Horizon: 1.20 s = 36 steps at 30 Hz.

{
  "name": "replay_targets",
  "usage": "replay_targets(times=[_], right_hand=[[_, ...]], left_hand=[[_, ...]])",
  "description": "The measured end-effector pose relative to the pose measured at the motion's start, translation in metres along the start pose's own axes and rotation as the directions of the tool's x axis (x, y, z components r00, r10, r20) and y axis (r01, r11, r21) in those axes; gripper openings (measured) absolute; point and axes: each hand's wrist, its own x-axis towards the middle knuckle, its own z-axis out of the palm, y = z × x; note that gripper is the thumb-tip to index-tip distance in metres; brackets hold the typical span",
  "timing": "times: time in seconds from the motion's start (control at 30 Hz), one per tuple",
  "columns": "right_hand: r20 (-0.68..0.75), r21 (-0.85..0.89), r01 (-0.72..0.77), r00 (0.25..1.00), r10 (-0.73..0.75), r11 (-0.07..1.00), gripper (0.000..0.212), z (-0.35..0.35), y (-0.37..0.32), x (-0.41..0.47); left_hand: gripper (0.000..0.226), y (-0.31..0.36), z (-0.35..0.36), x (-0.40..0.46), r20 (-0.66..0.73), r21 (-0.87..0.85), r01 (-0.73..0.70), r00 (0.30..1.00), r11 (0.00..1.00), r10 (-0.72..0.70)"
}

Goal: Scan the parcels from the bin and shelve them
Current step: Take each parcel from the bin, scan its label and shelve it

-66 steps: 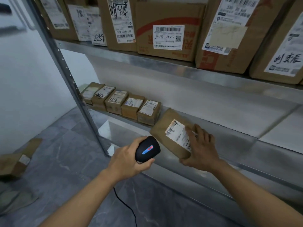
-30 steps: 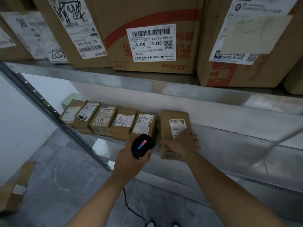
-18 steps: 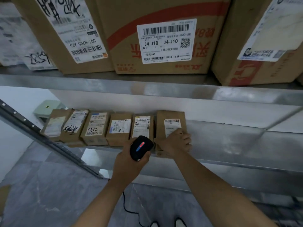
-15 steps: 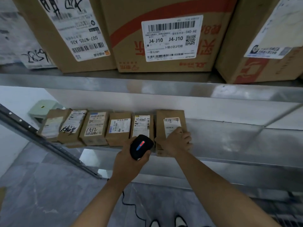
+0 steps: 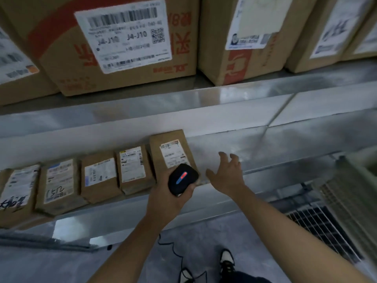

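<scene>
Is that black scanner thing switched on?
On, apparently: the scanner, gripped in the left hand, shows a glowing red and blue strip.

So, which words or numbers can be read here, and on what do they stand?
"J4-J10", printed twice: white label on the large carton, upper shelf.
"2151", handwritten, uncertain: label of a small parcel, lower shelf.
Red characters on the cartons, and all other labels: too blurred to read.
</scene>
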Motion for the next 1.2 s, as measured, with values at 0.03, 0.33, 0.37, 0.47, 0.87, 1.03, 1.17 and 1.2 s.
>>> replay_targets(times=[0.03,0.33,0.37,0.47,0.87,1.03,1.17,1.2], right_hand=[[-0.008,0.039,-0.011,1.000,0.011,0.999,0.079,-0.008,0.013,-0.002],[-0.141,0.184,-0.129,0.978,0.156,0.974,0.075,-0.081,0.153,-0.028],[-0.143,0.202,-0.156,0.972,0.187,0.967,0.075,-0.091,0.171,-0.033],[-0.172,0.252,-0.264,0.935,0.311,0.931,0.075,-0.121,0.226,-0.048],[-0.238,0.480,-0.501,0.716,0.657,0.720,0.072,-0.213,0.433,-0.128],[-0.241,0.538,-0.542,0.634,0.734,0.645,0.072,-0.221,0.483,-0.146],[-0.225,0.577,-0.556,0.596,0.770,0.599,0.073,-0.227,0.510,-0.143],[-0.222,0.587,-0.560,0.584,0.781,0.585,0.072,-0.228,0.519,-0.139]], left_hand=[[0.065,0.005,0.011,0.003,0.036,-0.012,-0.016,0.999,1.000,0.017],[0.061,0.066,0.145,0.030,0.310,0.012,-0.147,0.941,0.989,0.136],[0.059,0.075,0.163,0.030,0.337,0.014,-0.160,0.930,0.987,0.146],[0.058,0.103,0.219,0.027,0.433,0.020,-0.213,0.883,0.977,0.184],[0.060,0.210,0.434,-0.002,0.730,-0.055,-0.365,0.621,0.929,0.287],[0.059,0.230,0.487,-0.011,0.773,-0.077,-0.407,0.552,0.910,0.313],[0.069,0.241,0.524,-0.008,0.808,-0.082,-0.413,0.505,0.907,0.304],[0.066,0.243,0.536,-0.004,0.816,-0.079,-0.413,0.496,0.907,0.297]])
